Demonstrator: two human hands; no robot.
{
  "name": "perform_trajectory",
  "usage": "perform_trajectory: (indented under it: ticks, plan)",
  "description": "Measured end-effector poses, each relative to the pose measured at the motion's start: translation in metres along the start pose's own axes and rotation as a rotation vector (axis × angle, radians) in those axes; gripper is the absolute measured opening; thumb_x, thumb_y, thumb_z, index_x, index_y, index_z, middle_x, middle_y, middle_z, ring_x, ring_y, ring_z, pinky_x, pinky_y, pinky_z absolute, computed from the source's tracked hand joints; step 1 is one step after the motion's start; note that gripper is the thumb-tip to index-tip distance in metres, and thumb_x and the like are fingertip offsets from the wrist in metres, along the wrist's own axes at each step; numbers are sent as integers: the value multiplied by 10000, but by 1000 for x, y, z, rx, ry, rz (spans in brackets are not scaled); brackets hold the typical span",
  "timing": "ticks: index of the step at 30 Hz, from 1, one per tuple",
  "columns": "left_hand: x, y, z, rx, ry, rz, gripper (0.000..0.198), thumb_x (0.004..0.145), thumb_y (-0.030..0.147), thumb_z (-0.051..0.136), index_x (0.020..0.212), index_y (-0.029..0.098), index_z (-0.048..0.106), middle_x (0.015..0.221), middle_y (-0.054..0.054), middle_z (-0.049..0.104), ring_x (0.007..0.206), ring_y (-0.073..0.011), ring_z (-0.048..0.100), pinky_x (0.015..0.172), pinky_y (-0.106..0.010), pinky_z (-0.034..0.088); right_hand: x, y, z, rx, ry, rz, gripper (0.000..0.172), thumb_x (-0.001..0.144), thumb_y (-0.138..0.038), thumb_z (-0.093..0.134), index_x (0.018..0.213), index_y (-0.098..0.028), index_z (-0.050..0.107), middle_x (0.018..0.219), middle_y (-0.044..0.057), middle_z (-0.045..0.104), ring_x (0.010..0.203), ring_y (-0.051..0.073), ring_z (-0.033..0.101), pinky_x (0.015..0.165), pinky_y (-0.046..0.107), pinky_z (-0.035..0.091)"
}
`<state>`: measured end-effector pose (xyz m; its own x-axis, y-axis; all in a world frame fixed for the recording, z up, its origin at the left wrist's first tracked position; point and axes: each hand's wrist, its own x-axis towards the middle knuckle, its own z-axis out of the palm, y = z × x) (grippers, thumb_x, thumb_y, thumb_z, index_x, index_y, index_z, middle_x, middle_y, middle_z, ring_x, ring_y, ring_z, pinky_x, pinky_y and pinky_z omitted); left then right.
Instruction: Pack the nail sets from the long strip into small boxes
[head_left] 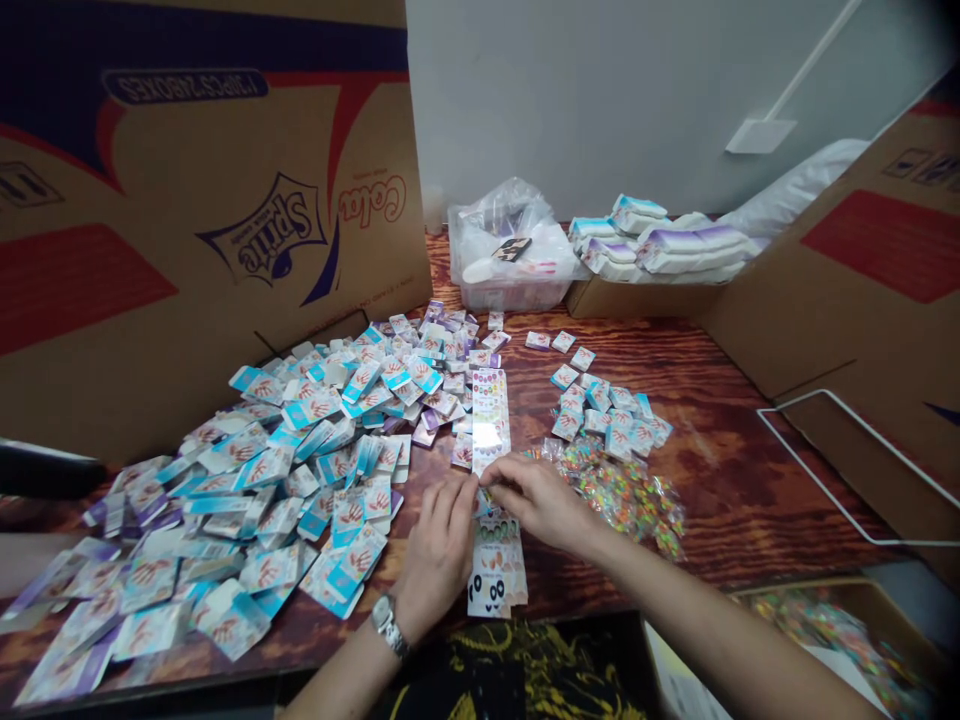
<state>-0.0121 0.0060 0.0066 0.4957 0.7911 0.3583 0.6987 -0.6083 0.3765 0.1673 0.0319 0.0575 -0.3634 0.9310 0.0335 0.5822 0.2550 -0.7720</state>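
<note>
Even, fairly bright indoor light covers the wooden table (750, 470). A white patch of glare on the sticker strip (491, 420), just above centre, puts the source overhead and washes out the print there. A paler sheen lies on the varnish toward 3 o'clock. Shadows are short and soft, with faint ones beneath the left hand (439, 545) and right hand (540, 500) at 6 o'clock. The white wall (585, 90) at 12 o'clock is bright but not blown out. The wide lens bows the cardboard box (187, 200) at 10 o'clock. The centre is sharp. A dark object (45, 468) at 9 o'clock and a tray of coloured bits (825, 620) at 5 o'clock are smeared and soft.
</note>
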Motion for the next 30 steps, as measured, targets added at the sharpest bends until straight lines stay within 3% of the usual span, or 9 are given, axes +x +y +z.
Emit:
perform_trajectory:
  ticks: [3,5,11,16,19,24,30]
  plan:
    - [1,2,0,-20,18,2,534,827,33,424,1346,97,318,1206,-164,497,1136,-268,428,971,-458,416,-2,-3,6,36,88,45,83,835,-145,550,878,-215,555,779,-12,620,721,133,585,662,241,434]
    - [1,3,-1,-36,24,11,522,835,40,428,1342,96,320,1198,-163,499,1129,-264,434,972,-451,415,-2,-2,6,-5,137,33,92,826,-163,572,902,-212,555,864,9,595,747,136,574,676,248,435]
    - [1,6,-5,-100,13,14,531,852,49,424,1361,116,287,1230,-158,468,1157,-262,405,984,-445,401,1,4,-5,-87,55,-27,188,835,-192,563,1019,-225,558,1003,45,564,848,161,557,720,260,416]
    - [5,8,-7,-154,-39,22,533,838,34,418,1347,157,318,1209,-146,458,1119,-251,422,948,-425,421,4,5,-2,-58,-26,83,212,789,-145,554,985,-222,543,697,-40,569,618,127,525,570,215,347]
    - [8,7,-9,-187,-70,-27,458,822,64,463,1263,172,402,1157,-131,468,1058,-249,451,896,-412,445,0,10,3,47,1,113,174,806,-197,565,976,-221,534,653,-55,546,577,116,508,540,211,343]
    - [10,5,-9,-199,-46,-90,413,806,78,475,1204,171,410,1117,-123,477,1042,-259,456,884,-425,442,-13,14,7,291,24,14,265,861,-198,499,1124,-230,503,940,17,624,831,142,589,707,249,451]
    - [10,9,-8,-184,-34,-58,395,810,80,472,1191,173,424,1124,-126,468,1027,-254,463,870,-413,447,-15,5,15,183,185,39,271,827,-175,538,1094,-215,521,970,39,632,906,177,590,803,313,466]
